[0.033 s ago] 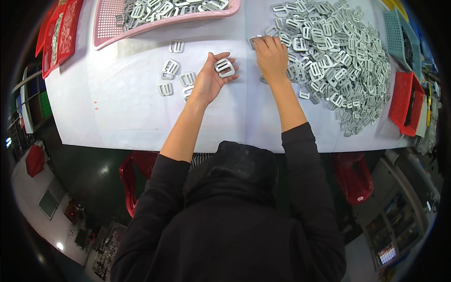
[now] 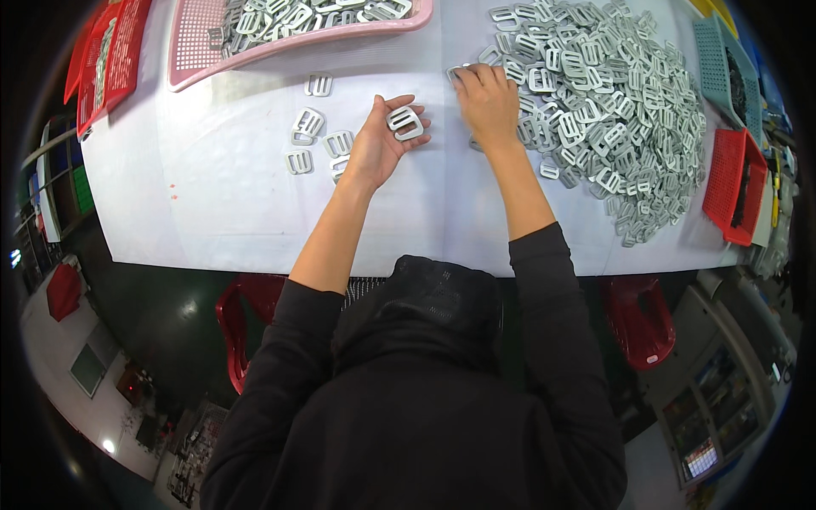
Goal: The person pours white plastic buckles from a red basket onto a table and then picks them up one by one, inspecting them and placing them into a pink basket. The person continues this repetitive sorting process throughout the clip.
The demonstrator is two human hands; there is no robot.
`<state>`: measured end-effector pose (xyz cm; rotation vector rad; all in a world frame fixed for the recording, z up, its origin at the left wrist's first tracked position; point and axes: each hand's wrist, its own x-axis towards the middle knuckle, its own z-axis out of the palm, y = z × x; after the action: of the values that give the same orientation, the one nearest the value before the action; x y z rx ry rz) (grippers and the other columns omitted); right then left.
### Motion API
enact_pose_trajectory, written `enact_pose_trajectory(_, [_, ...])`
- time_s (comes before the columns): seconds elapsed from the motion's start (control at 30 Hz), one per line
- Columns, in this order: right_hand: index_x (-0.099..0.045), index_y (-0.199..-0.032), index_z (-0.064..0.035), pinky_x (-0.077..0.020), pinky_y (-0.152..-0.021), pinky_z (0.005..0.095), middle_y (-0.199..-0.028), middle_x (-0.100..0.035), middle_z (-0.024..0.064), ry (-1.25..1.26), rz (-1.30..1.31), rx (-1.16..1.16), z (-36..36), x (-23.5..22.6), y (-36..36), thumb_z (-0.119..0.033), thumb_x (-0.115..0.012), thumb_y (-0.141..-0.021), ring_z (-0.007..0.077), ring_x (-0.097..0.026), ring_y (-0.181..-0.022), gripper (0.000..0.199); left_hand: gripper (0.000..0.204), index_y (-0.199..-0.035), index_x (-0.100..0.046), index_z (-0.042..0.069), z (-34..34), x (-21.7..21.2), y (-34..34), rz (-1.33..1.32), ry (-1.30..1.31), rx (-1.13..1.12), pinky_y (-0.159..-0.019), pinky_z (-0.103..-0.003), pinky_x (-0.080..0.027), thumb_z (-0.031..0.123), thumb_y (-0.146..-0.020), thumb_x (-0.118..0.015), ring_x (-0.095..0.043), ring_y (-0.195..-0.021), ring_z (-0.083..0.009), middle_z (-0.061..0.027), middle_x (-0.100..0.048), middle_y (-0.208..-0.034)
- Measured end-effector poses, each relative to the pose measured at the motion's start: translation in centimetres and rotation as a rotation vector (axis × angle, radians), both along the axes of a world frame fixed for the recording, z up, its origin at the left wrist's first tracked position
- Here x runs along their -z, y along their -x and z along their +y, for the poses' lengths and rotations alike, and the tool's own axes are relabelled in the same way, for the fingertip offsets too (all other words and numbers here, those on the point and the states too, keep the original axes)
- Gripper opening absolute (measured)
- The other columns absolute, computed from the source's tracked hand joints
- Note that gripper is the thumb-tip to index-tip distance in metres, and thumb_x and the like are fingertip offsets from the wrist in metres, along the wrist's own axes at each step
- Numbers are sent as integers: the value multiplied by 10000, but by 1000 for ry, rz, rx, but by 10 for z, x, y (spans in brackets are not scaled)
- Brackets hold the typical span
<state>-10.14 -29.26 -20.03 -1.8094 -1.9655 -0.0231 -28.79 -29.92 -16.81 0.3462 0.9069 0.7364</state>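
My left hand (image 2: 374,155) is turned palm up over the middle of the white table, its thumb and fingers spread. Across its fingers rests a silver slide buckle (image 2: 405,123), maybe a stack of two. Palm down, my right hand (image 2: 490,109) reaches to the near-left edge of a big pile of silver slide buckles (image 2: 603,110). Its bent fingertips are on a buckle (image 2: 453,74) that is partly covered by the fingers. Several loose buckles (image 2: 299,161) lie left of my left hand, one of them partly behind the wrist.
A pink basket (image 2: 297,41) full of buckles stands at the far left. Red baskets (image 2: 127,72) sit at the table's left edge. Along the right edge are a teal basket (image 2: 712,75) and a red basket (image 2: 721,178) with dark contents. Red chairs (image 2: 228,327) stand below the near edge.
Almost nothing differs. Both hands sit a hair further left in the picture, with the same holds.
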Motion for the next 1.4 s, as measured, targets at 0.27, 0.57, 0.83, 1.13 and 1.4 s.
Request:
enact_pose_trajectory(0.27, [-628,-872,-111,-424,-666,341,-850,-595,8,-34,-108,-31,9,-3,1,-195,-642,-743,184,-554,-824,155,520,-1220,-414,2,-4,-3,-4,23,-4,-14,-852,-410,-477,423,-971,-239,-558,-981,-258,-141,-539,-1087])
enact_pose_trajectory(0.57, [-664,-903,-58,-467,-644,355,-716,-590,63,644,848,126,-33,-53,4,-190,-640,-766,248,-596,-676,192,411,-1290,-375,20,-17,-2,-21,-23,-91,103,-858,-376,-483,251,-952,-414,-547,-1037,-241,-116,-514,-1150])
enact_pose_trajectory(0.83, [-636,-989,-108,-484,-698,366,-1043,-553,45,409,41,-211,-61,-44,-40,-115,-654,-739,262,-589,-765,250,307,-1228,-450,42,-27,2,-12,-32,-44,192,-828,-361,-503,150,-941,-434,-559,-1005,-218,-101,-516,-1140])
enact_pose_trajectory(1.13, [-641,-1024,-69,-487,-542,229,-985,-555,59,677,1147,126,-64,-66,6,-69,-643,-792,99,-580,-697,232,327,-1234,-445,46,-35,-18,-32,-49,-133,92,-829,-343,-507,174,-934,-458,-566,-993,-196,-96,-527,-1131])
enact_pose_trajectory(1.4, [-618,-1053,-96,-499,-647,314,-1027,-534,87,438,560,334,-73,-68,-54,-53,-652,-751,205,-594,-774,307,372,-1209,-479,14,101,-101,3,867,-951,109,-797,-304,-491,206,-893,-521,-582,-916,-206,-149,-590,-1023])
